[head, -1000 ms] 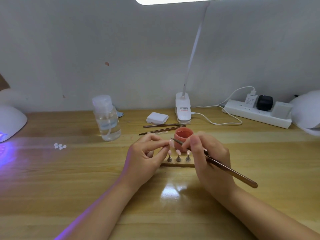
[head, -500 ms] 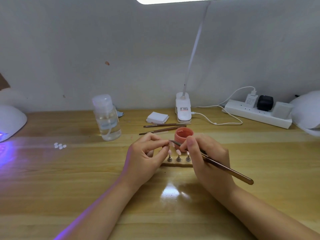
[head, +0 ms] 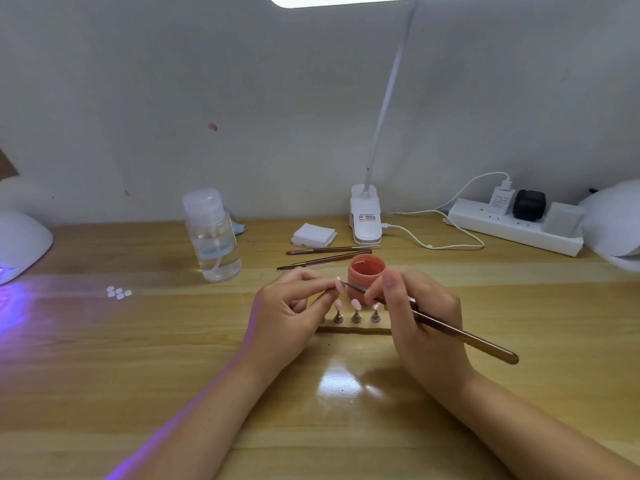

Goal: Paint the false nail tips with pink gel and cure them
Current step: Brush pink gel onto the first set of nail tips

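My left hand (head: 291, 311) pinches a small holder with a pale pink nail tip (head: 340, 284) on its end. My right hand (head: 420, 318) grips a bronze brush (head: 460, 336) like a pen, and the bristle end touches that tip. Just behind stands an open pot of pink gel (head: 366, 273). Below the brush, three more pink tips (head: 356, 304) stand on little metal stands on a wooden strip (head: 353, 330).
A purple-lit curing lamp (head: 20, 244) sits at the far left, with several loose white tips (head: 118, 292) near it. Behind are a clear bottle (head: 213, 237), two spare brushes (head: 325, 256), a white pad stack (head: 314, 234), a lamp clamp (head: 365, 220), a power strip (head: 516, 226) and another white lamp (head: 613, 226).
The brush tip has slid left along the held nail tip, and my right hand has shifted slightly with it. My left hand stays put.
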Motion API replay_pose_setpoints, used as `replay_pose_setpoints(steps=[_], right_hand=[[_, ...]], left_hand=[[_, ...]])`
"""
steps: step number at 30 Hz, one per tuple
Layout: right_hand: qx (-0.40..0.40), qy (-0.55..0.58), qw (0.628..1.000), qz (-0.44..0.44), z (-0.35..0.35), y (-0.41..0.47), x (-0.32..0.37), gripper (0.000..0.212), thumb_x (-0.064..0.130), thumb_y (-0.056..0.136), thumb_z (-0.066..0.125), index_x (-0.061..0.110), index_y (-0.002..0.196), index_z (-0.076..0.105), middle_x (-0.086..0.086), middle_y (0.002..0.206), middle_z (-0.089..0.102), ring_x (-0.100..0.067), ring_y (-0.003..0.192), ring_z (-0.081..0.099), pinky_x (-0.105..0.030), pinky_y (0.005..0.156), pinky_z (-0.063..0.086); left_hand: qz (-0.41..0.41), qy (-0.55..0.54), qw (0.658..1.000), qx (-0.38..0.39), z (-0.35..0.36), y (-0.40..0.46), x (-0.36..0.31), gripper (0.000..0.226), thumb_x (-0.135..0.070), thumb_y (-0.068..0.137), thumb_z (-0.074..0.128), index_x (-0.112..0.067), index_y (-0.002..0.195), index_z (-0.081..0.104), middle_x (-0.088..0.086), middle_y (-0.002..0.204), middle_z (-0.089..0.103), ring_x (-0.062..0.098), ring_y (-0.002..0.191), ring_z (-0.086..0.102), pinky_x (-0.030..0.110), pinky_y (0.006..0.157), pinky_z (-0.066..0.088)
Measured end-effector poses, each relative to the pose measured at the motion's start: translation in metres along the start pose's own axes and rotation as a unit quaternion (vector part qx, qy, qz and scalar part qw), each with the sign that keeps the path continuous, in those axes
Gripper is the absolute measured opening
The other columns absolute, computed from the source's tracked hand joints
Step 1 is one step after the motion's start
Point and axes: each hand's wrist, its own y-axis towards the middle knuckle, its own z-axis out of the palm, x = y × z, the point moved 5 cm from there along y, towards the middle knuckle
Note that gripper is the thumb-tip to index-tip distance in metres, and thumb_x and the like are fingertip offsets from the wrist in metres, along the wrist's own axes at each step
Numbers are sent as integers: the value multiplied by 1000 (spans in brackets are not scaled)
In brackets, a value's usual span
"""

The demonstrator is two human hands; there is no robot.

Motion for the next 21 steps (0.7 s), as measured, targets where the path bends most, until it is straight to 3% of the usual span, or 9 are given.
replay_pose_setpoints(steps=[5,9,11,13,15,21], right_hand=[[4,44,999,18,-4,-4,-1,41,17,91,36,11,58,60,4,54,57,2,56,53,-15,58,41],[-12,32,999,24,-2,-1,-2,41,17,91,36,4,63,62,1,61,60,-1,65,57,-16,61,45],[-5,11,1000,27,0,-1,-3,40,17,91,37,2,66,63,0,63,61,0,68,57,-12,64,43],[4,12,1000,27,1,-1,-3,40,18,91,38,0,65,63,-4,63,63,-4,67,59,-13,64,45],[5,25,999,23,0,-2,-1,41,17,91,38,1,62,61,-4,60,62,-7,63,59,-15,61,45],[4,80,995,52,-3,-3,1,36,20,91,40,13,61,58,9,55,57,3,54,54,-9,56,39]], left_hand=[[-3,-2,1000,-9,0,0,3,26,-5,78,69,-31,79,71,-20,77,66,6,40,30,40,48,34],[1,9,1000,0,0,1,4,18,-6,78,70,-24,78,73,-20,71,65,19,41,33,42,54,40],[6,11,1000,3,0,1,3,18,-5,78,70,-23,79,74,-17,71,66,22,42,37,38,54,41],[15,7,1000,4,0,1,0,20,-4,77,69,-24,79,73,-12,81,68,7,39,34,32,49,38],[18,-3,1000,0,0,1,-1,20,-6,76,69,-26,78,71,-12,85,68,2,39,33,28,46,35],[0,-8,1000,-19,-2,2,1,20,-11,75,69,-31,76,70,-29,79,67,3,39,28,12,44,31]])
